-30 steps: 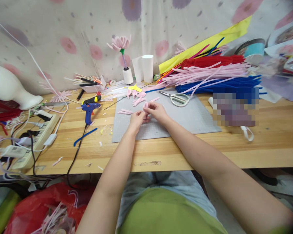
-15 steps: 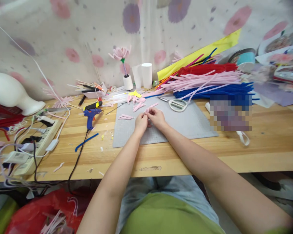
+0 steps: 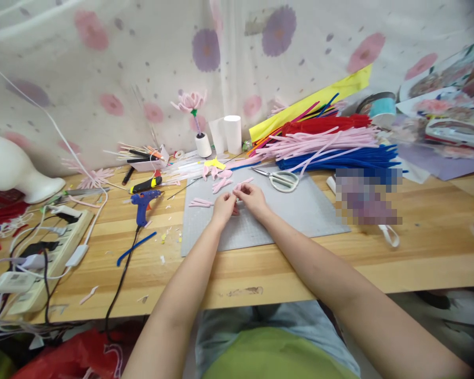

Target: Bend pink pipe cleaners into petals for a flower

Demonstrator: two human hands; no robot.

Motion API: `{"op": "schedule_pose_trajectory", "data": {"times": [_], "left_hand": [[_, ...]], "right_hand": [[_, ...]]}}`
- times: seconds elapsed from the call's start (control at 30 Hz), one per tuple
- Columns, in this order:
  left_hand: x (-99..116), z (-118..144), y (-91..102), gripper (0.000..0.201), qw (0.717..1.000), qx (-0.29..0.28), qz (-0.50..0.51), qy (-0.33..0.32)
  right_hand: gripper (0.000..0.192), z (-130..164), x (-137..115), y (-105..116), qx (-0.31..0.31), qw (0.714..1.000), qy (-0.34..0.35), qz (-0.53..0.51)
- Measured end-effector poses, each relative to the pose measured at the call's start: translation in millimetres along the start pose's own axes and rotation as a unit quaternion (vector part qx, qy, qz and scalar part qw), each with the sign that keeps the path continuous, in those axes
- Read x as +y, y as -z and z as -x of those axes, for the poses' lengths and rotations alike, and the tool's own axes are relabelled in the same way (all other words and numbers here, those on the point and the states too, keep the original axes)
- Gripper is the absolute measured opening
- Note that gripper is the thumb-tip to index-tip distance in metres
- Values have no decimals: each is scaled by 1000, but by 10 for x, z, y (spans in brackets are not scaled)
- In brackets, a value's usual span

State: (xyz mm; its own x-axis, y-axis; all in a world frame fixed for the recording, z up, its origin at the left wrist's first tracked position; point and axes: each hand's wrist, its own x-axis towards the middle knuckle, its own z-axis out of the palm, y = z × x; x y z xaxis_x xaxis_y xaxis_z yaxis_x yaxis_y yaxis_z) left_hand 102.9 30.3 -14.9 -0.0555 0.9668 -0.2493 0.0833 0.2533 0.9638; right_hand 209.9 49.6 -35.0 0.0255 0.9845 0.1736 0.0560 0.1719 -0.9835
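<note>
Spanning the view, a wooden table [image 3: 418, 247] carries a grey cutting mat [image 3: 300, 210]; heaped pipe cleaners [image 3: 332, 145] lie behind it; a blue glue gun [image 3: 144, 202] stands to the left; white-handled scissors [image 3: 282, 179] rest on the mat; left hand [image 3: 223, 208] and right hand [image 3: 253, 197] meet above the mat, both pinching a small pink pipe-cleaner piece [image 3: 235, 193].

Grey mat [image 3: 300, 210] lies open right of the hands [image 3: 239, 202], up to the scissors [image 3: 280, 180]. Leftward passage is obstructed by the glue gun [image 3: 144, 202] and its cord. The pipe-cleaner pile [image 3: 332, 145] blocks the tabletop [image 3: 430, 242] behind.
</note>
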Motion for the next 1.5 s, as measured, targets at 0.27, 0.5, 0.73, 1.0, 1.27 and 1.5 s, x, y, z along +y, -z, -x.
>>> {"op": "schedule_pose_trajectory", "data": {"times": [0.27,0.5,0.73,1.0,1.27,1.5], "left_hand": [[-58,56,142,25,993,-51,106,-6],[-48,26,189,25,988,-105,111,36],[-44,53,139,12,992,-93,83,10],[-77,56,52,7,995,-56,81,14],[0,53,85,11,996,-67,42,30],[-121,-53,-36,12,1000,1,-7,-26]], "right_hand": [[29,-24,-26,82,-124,986,-54,-98],[30,33,-56,137,-112,984,-73,-115],[23,87,-91,197,-129,983,-52,-118],[17,44,-10,139,-85,996,-7,-40],[31,33,-47,126,-127,992,-6,-28],[29,13,4,44,-110,993,-6,-28]]}}
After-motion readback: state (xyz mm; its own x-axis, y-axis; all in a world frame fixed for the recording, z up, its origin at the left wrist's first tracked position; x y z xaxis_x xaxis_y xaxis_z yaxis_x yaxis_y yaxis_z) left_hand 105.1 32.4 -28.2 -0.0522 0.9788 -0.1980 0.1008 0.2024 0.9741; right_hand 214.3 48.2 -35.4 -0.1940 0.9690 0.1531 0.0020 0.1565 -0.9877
